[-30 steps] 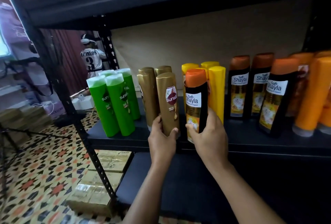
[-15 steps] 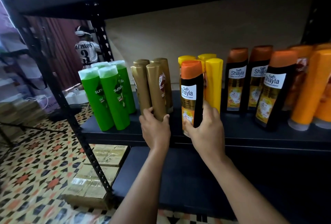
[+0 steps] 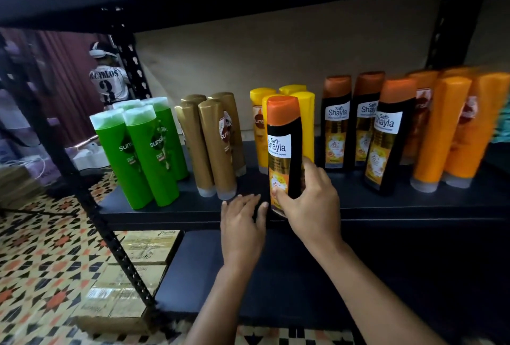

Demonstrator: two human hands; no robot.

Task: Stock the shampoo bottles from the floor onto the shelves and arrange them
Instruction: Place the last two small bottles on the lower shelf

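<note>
shelf (image 3: 171,213) front edge, left hand (image 3: 242,223) flat

Both bare forearms reach up from the near edge toward the far side | left hand (image 3: 242,223) lies palm down, fingers straight and lightly spread, holding nothing | right hand (image 3: 310,204), just right of it, is curled in a grip, thumb (image 3: 281,198) in front, index finger raised along the far side.
</note>
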